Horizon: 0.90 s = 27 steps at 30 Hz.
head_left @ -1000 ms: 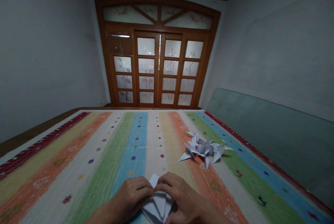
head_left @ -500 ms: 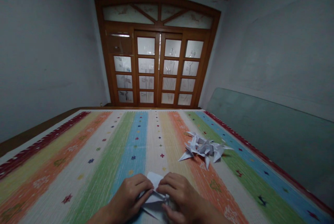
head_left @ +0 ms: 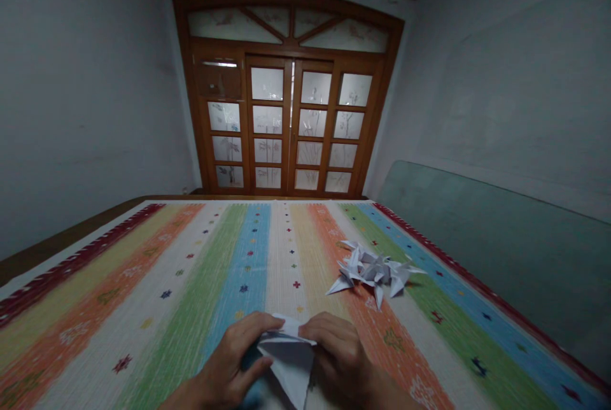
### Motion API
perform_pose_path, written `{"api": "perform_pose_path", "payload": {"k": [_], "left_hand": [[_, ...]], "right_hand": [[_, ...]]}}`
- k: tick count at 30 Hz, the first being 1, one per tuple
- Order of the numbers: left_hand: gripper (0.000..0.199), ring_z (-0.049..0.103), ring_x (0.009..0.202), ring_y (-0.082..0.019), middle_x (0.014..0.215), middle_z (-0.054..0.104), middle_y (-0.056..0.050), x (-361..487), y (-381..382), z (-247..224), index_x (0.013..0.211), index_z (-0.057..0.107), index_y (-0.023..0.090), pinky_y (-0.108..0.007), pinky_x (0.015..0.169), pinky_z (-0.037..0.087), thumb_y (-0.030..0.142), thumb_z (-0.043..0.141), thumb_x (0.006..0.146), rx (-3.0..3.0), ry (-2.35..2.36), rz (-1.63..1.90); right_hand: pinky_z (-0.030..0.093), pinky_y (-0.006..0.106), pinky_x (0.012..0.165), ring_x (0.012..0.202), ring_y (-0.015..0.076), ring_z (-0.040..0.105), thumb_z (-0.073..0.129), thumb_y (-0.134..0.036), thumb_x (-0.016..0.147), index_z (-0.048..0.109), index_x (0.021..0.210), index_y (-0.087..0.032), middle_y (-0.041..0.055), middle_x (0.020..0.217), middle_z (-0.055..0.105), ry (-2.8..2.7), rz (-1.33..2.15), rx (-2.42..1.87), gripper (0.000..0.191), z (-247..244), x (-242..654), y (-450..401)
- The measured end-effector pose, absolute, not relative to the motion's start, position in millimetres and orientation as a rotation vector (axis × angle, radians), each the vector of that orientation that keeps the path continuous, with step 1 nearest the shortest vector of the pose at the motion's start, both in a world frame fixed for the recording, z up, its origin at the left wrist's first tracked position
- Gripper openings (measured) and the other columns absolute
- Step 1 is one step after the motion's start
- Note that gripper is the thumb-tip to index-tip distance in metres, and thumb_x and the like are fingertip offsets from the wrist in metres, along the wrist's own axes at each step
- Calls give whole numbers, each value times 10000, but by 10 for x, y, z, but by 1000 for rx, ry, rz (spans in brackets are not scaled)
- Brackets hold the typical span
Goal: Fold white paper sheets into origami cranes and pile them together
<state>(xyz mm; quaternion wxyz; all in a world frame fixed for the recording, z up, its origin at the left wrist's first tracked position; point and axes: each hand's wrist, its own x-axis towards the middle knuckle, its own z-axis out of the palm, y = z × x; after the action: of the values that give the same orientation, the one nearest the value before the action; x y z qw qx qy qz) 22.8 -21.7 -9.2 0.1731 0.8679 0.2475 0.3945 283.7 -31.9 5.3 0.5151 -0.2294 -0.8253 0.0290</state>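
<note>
A folded piece of white paper [head_left: 292,368] stands partly open at the bottom centre, with a raised flap along its top and a point toward me. My left hand [head_left: 241,356] grips its upper left side, fingers on top and the thumb at the left edge. At the upper right corner, my right hand [head_left: 337,349] pinches the same paper; its thumb is hidden. Beyond my right hand, several folded white paper pieces [head_left: 377,271] with pointed tips lie in a cluster on the striped cloth [head_left: 286,257].
The cloth covers a table whose wooden edge [head_left: 62,230] shows at the left. A pale green panel [head_left: 477,238] stands along the right side. Wooden doors with glass panes [head_left: 291,123] close off the far wall.
The paper between my hands has been lifted and opened out, its front now facing me. My hands have moved slightly apart, and the left thumb has come lower.
</note>
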Motion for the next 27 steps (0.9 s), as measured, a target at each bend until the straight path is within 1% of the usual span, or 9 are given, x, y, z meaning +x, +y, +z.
{"api": "perform_pose_path", "payload": {"k": [3, 6, 10, 13, 15, 17, 19, 22, 27], "left_hand": [[641, 618, 1264, -305, 1381, 647, -110, 209, -216, -104, 1543, 367, 300, -436, 1093, 484, 614, 517, 1004, 2419, 650, 1141], [711, 617, 1264, -311, 1393, 631, -122, 218, -223, -97, 1575, 294, 287, -438, 1096, 484, 660, 478, 997, 2384, 616, 1151], [594, 623, 1252, -306, 1384, 636, -114, 214, -216, -176, 1562, 325, 301, -443, 1089, 494, 510, 506, 1037, 2380, 723, 1161], [523, 653, 1205, -283, 1354, 663, -89, 224, -193, -274, 1505, 423, 330, -422, 1070, 513, 320, 585, 1008, 2339, 942, 1174], [513, 687, 1137, -265, 1301, 694, -78, 252, -179, -297, 1464, 471, 330, -392, 1019, 545, 257, 611, 976, 2277, 1011, 1186], [514, 712, 1054, -247, 1205, 727, -64, 294, -174, -265, 1442, 485, 321, -367, 957, 568, 246, 626, 953, 2194, 1036, 1211], [501, 723, 932, -220, 1030, 739, -30, 343, -177, -189, 1430, 479, 306, -344, 888, 578, 265, 623, 951, 2083, 1049, 1236], [453, 701, 777, -188, 846, 682, 16, 404, -183, -63, 1417, 455, 266, -291, 741, 566, 307, 571, 981, 1912, 1018, 1164], [392, 665, 717, -193, 808, 663, 7, 428, -139, 15, 1308, 563, 216, -268, 644, 502, 328, 591, 933, 1809, 1073, 1148]], "right_hand": [[561, 250, 597, 646, 182, 734, 554, -54, 905, 726, 973, -192, 53, 746, 774, -1846, 98, -610, 231, 74, 2844, -346], [567, 230, 597, 612, 173, 739, 631, -107, 897, 768, 876, -204, 30, 705, 780, -1764, 228, -739, 169, 82, 2833, -366], [578, 267, 624, 622, 212, 750, 738, -293, 868, 795, 733, -219, 39, 671, 789, -1591, 427, -978, 164, 23, 2794, -346], [543, 270, 562, 583, 218, 714, 773, -401, 813, 773, 668, -198, 45, 617, 757, -1486, 688, -1062, 250, -51, 2758, -295], [502, 254, 516, 544, 197, 668, 784, -436, 783, 732, 642, -183, 30, 582, 716, -1428, 867, -1061, 293, -83, 2733, -261], [495, 249, 533, 576, 189, 658, 811, -425, 737, 706, 679, -182, 20, 619, 711, -1374, 980, -1031, 272, -88, 2710, -235], [507, 253, 576, 645, 199, 676, 838, -376, 694, 705, 802, -190, 16, 689, 728, -1337, 1073, -989, 252, -68, 2695, -220], [502, 248, 585, 680, 205, 689, 835, -296, 672, 674, 952, -209, 4, 727, 731, -1311, 1200, -958, 335, -27, 2691, -209], [516, 269, 651, 772, 224, 699, 765, -241, 689, 656, 860, -199, 28, 789, 723, -1381, 1177, -948, 207, -10, 2719, -190]]}}
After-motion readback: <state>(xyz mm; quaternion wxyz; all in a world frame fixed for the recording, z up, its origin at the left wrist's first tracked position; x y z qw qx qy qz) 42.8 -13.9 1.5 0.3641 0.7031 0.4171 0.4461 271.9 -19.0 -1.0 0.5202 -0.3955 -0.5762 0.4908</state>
